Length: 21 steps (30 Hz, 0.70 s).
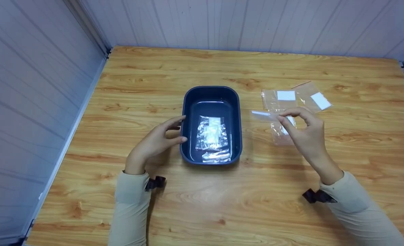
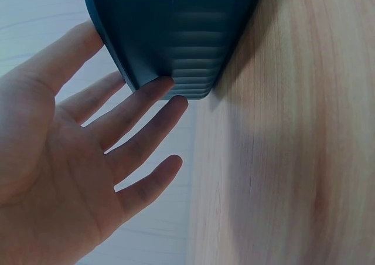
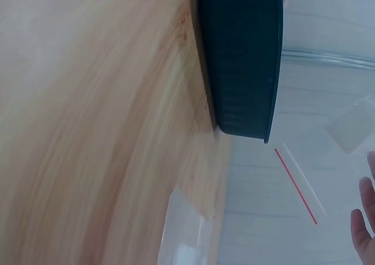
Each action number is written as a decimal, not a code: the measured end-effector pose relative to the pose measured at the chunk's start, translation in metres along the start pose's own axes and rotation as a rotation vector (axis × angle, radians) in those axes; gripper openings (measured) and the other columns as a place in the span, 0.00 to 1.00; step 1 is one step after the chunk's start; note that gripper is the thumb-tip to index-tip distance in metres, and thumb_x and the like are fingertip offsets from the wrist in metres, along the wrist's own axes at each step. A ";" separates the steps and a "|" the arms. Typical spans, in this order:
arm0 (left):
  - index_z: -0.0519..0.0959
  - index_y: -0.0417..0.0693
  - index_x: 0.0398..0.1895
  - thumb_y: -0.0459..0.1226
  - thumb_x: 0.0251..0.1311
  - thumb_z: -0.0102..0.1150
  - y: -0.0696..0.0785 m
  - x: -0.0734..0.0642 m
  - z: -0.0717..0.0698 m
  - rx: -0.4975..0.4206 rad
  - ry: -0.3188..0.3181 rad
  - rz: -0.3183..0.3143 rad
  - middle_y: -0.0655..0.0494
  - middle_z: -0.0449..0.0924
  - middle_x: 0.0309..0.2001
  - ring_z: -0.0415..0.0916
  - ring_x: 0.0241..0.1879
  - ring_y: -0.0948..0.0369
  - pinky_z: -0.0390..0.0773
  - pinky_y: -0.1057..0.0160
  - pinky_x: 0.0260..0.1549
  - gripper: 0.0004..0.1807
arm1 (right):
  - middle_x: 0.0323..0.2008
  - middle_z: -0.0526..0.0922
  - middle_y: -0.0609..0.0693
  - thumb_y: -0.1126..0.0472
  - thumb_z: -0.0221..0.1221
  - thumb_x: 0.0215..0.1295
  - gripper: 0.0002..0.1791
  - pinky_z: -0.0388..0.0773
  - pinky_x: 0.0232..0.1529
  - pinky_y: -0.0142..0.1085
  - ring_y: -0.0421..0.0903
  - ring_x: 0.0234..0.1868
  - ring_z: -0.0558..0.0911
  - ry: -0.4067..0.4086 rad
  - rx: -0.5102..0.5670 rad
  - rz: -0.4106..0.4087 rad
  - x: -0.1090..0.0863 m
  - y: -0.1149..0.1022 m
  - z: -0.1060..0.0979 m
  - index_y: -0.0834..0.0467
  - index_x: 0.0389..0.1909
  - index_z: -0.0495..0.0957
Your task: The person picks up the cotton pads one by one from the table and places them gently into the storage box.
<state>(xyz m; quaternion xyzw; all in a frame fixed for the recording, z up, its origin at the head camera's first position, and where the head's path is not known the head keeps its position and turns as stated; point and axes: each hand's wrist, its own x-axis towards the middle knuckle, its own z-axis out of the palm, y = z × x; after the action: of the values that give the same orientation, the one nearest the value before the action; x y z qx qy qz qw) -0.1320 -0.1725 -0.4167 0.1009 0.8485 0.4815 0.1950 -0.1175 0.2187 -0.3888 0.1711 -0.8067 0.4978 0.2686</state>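
Observation:
A dark blue rectangular bin (image 1: pixel 211 89) stands upright on the table. My left hand (image 1: pixel 156 141) is at its left rim, thumb and index fingertips reaching over the edge. In the left wrist view the fingers (image 2: pixel 143 136) are spread and fairly straight, the middle one against the outer wall. My right hand (image 1: pixel 306 131) pinches a clear zip bag (image 1: pixel 261 115) between thumb and index finger, to the right of the bin. In the right wrist view the held bag shows a red zip line (image 3: pixel 297 187) and a pale label. Shiny clear bags (image 1: pixel 212 135) lie inside the bin.
Below and behind the right hand, clear bags with white labels lie on the table: one at back left (image 1: pixel 285 95), one at back right (image 1: pixel 321 101) and one partly hidden by the hand (image 1: pixel 279 136). Panelled walls (image 1: pixel 222 24) border the wooden table (image 1: pixel 202 208).

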 end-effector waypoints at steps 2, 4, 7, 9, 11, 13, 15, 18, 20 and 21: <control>0.62 0.57 0.75 0.42 0.64 0.65 0.000 0.000 0.000 0.001 0.000 -0.004 0.50 0.68 0.68 0.63 0.68 0.51 0.59 0.45 0.69 0.37 | 0.31 0.85 0.61 0.82 0.66 0.51 0.09 0.72 0.47 0.28 0.33 0.39 0.80 0.004 0.013 -0.007 0.001 -0.002 0.002 0.69 0.32 0.83; 0.62 0.57 0.75 0.42 0.64 0.65 0.000 0.000 0.000 -0.002 -0.003 -0.002 0.50 0.68 0.69 0.63 0.68 0.51 0.59 0.45 0.69 0.37 | 0.31 0.85 0.60 0.82 0.67 0.51 0.09 0.73 0.47 0.29 0.34 0.39 0.80 0.007 0.025 -0.017 0.003 -0.004 0.004 0.69 0.31 0.83; 0.62 0.57 0.75 0.42 0.64 0.65 0.000 0.000 0.000 -0.001 -0.004 -0.005 0.50 0.68 0.69 0.63 0.68 0.51 0.59 0.45 0.69 0.37 | 0.31 0.85 0.60 0.82 0.67 0.51 0.09 0.74 0.47 0.30 0.35 0.39 0.81 0.010 0.048 -0.032 0.005 -0.007 0.008 0.69 0.32 0.83; 0.62 0.57 0.75 0.42 0.64 0.65 0.000 0.000 0.000 -0.003 -0.004 -0.010 0.49 0.68 0.69 0.63 0.68 0.51 0.59 0.45 0.69 0.37 | 0.31 0.85 0.59 0.82 0.67 0.51 0.09 0.75 0.46 0.30 0.35 0.39 0.82 0.013 0.064 -0.038 0.006 -0.008 0.012 0.68 0.32 0.83; 0.62 0.57 0.75 0.43 0.64 0.65 0.000 0.000 0.000 -0.003 -0.003 -0.014 0.49 0.67 0.69 0.63 0.68 0.51 0.59 0.45 0.69 0.37 | 0.31 0.85 0.59 0.82 0.67 0.51 0.09 0.76 0.46 0.31 0.36 0.38 0.82 0.016 0.083 -0.041 0.007 -0.010 0.016 0.68 0.32 0.83; 0.62 0.57 0.75 0.43 0.64 0.66 0.000 0.000 0.000 -0.004 -0.001 -0.013 0.50 0.67 0.69 0.63 0.68 0.51 0.60 0.45 0.68 0.38 | 0.30 0.85 0.59 0.82 0.67 0.50 0.10 0.75 0.46 0.30 0.36 0.38 0.82 0.020 0.093 -0.041 0.007 -0.012 0.020 0.68 0.32 0.83; 0.62 0.57 0.75 0.42 0.64 0.65 0.000 0.000 0.000 -0.018 -0.004 -0.001 0.50 0.67 0.69 0.63 0.69 0.51 0.59 0.45 0.68 0.38 | 0.30 0.85 0.59 0.82 0.67 0.51 0.09 0.75 0.47 0.30 0.36 0.38 0.81 0.021 0.104 -0.036 0.007 -0.014 0.023 0.68 0.31 0.83; 0.62 0.56 0.75 0.42 0.64 0.66 0.000 -0.001 0.000 -0.039 -0.003 0.011 0.50 0.67 0.69 0.62 0.69 0.51 0.59 0.45 0.68 0.37 | 0.31 0.85 0.58 0.81 0.67 0.52 0.09 0.74 0.48 0.31 0.36 0.40 0.81 0.018 0.108 -0.033 0.008 -0.017 0.028 0.68 0.32 0.83; 0.62 0.56 0.75 0.41 0.64 0.66 0.000 -0.002 0.000 -0.052 -0.007 0.019 0.50 0.66 0.70 0.62 0.69 0.51 0.58 0.44 0.69 0.37 | 0.32 0.86 0.58 0.80 0.67 0.52 0.09 0.74 0.48 0.31 0.37 0.40 0.81 0.014 0.109 -0.031 0.008 -0.019 0.031 0.67 0.32 0.84; 0.62 0.56 0.75 0.41 0.64 0.66 0.000 -0.002 0.000 -0.050 -0.005 0.016 0.50 0.66 0.70 0.62 0.69 0.51 0.58 0.45 0.69 0.37 | 0.32 0.86 0.57 0.81 0.67 0.52 0.09 0.74 0.47 0.31 0.37 0.39 0.81 0.011 0.105 -0.034 0.009 -0.020 0.033 0.67 0.32 0.84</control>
<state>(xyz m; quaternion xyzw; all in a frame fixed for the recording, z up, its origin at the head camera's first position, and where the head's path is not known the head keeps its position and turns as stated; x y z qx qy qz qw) -0.1306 -0.1733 -0.4163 0.1038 0.8349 0.5038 0.1959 -0.1223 0.1803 -0.3815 0.1956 -0.7750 0.5358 0.2722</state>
